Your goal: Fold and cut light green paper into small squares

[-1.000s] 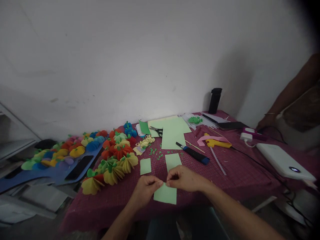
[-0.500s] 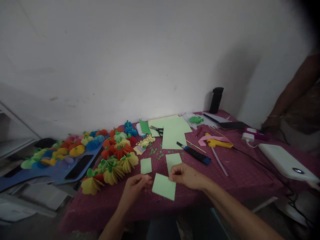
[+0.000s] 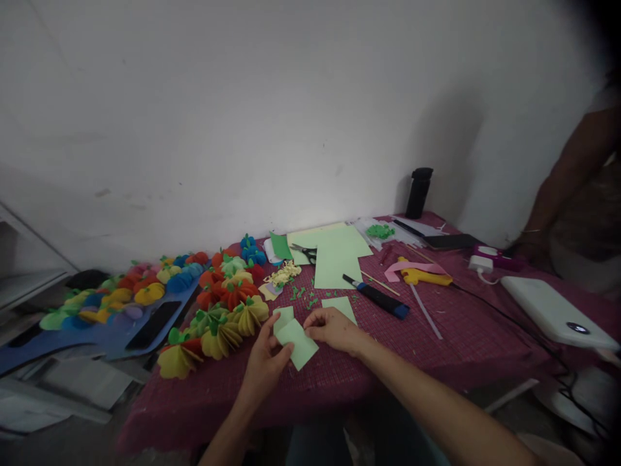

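Observation:
A pale green paper square [image 3: 298, 345] is held tilted above the front part of the table. My right hand [image 3: 332, 329] pinches its upper right side. At its left edge is my left hand [image 3: 266, 359], thumb over the paper and fingers behind it. Just behind the held piece lies a second green square [image 3: 284, 316], partly covered by it. Another green square [image 3: 339, 309] lies beyond my right hand, which hides part of it. A blue and black box cutter [image 3: 378, 299] rests to the right, near larger pale green sheets [image 3: 337, 265].
Colourful paper pumpkins [image 3: 223, 333] crowd the left side, with more on a blue board [image 3: 109, 336]. Scissors [image 3: 305, 250], green scraps [image 3: 310, 302], a yellow glue gun [image 3: 427, 278], a white power bank [image 3: 557, 314] and a black bottle [image 3: 420, 194] stand about. A person's arm [image 3: 557, 175] is at right.
The paper square has moved left and up and turned in my right hand. My left hand has come up to it and taken its left edge.

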